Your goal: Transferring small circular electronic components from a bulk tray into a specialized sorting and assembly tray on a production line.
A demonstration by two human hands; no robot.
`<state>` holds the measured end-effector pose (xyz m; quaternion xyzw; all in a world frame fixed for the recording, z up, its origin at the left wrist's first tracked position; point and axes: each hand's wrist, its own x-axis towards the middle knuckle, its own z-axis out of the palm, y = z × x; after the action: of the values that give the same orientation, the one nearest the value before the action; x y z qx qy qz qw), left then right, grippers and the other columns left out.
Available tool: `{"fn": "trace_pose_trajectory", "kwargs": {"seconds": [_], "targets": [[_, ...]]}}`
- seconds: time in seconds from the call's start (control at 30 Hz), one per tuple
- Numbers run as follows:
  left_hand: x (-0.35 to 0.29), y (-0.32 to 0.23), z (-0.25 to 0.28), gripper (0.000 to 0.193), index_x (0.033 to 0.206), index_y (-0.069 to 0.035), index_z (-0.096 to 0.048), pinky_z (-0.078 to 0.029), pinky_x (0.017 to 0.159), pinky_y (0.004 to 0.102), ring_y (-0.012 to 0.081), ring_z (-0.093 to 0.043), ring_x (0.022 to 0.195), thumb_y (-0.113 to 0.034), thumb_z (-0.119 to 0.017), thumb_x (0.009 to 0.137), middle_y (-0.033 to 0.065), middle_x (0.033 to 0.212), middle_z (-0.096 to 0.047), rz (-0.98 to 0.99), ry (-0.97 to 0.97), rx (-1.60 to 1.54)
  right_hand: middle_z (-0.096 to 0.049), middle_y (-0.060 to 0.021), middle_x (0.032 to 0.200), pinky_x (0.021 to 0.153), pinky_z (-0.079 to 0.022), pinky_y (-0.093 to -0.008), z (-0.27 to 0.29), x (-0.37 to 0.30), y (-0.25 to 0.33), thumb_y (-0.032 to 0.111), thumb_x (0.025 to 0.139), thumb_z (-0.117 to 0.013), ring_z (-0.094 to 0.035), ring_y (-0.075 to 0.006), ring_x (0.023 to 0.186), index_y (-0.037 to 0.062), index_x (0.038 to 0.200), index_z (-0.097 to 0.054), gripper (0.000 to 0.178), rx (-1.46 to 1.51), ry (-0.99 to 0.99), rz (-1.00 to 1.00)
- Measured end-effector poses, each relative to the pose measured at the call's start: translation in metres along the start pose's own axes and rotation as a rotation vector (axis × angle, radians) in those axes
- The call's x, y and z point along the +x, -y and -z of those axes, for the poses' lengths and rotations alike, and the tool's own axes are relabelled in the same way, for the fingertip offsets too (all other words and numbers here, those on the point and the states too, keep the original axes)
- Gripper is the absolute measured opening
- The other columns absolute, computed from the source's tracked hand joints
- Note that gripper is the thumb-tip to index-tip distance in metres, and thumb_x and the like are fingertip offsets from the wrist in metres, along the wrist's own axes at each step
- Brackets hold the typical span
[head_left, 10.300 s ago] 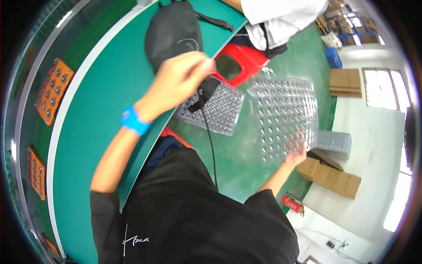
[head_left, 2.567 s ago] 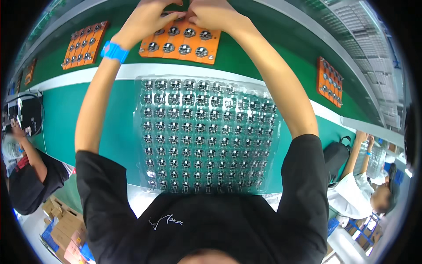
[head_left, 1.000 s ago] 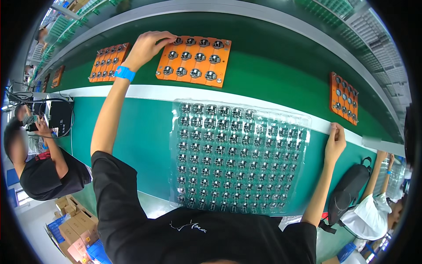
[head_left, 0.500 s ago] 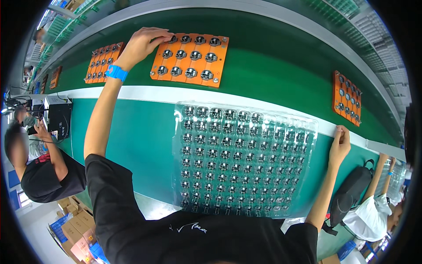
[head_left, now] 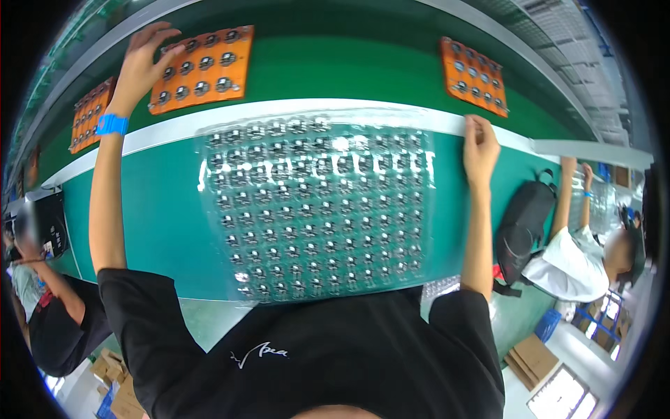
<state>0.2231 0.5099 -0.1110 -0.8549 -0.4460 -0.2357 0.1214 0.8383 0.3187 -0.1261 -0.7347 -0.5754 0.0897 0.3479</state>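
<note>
My left hand (head_left: 148, 57) is over the upper left corner of an orange tray (head_left: 241, 64) on the dark green strip beyond the white rail. Its thumb and fingers are apart, and nothing shows between them. Rows of small round metal-and-black parts (head_left: 206, 63) sit in this tray; my hand hides some of them. My right hand (head_left: 481, 150) rests by the white rail with its fingers curled in; whatever it may hold is hidden. In front of me lies a clear plastic blister tray (head_left: 317, 209), with many small dark and silvery parts in its pockets.
Similar orange trays stand on the strip, one at left (head_left: 91, 115) and one at right (head_left: 474, 77). A black backpack (head_left: 523, 223) is at the right table edge. People work on both sides, one in a white shirt (head_left: 569, 265). Cardboard boxes (head_left: 530, 359) are on the floor.
The view has turned, so trays and table appear farther left and higher. My left hand's fingers, bunched at the orange tray's corner before, have spread. My right hand stays curled by the rail.
</note>
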Motion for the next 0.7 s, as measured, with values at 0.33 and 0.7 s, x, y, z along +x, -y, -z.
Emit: {"fn": "trace_pose_trajectory", "kwargs": {"seconds": [0.33,0.7], "targets": [[0.014,-0.309,0.05,0.02,0.107,-0.003,-0.066,-0.051,0.086,0.0441,0.0334,-0.06,0.099,-0.018,-0.07,0.094,0.0134,0.101,-0.062,-0.082,0.189,-0.765,-0.061,-0.0071,0.085,0.069,-0.051,-0.0363,0.031,-0.022,0.095,0.01,0.086,-0.074,-0.063,-0.0232,0.075,0.0062,0.101,-0.074,0.015,-0.075,0.565,0.42],[0.059,-0.384,-0.007,0.012,0.087,-0.004,-0.067,-0.051,0.082,0.0454,0.0328,-0.059,0.096,-0.015,-0.072,0.086,0.0117,0.095,-0.058,-0.026,0.315,-0.544,-0.072,-0.01,0.088,0.074,-0.056,-0.039,0.034,0.015,0.077,0.012,0.086,-0.073,-0.071,-0.0263,0.083,0.0031,0.096,-0.076,0.013,0.031,0.582,0.546]]}}
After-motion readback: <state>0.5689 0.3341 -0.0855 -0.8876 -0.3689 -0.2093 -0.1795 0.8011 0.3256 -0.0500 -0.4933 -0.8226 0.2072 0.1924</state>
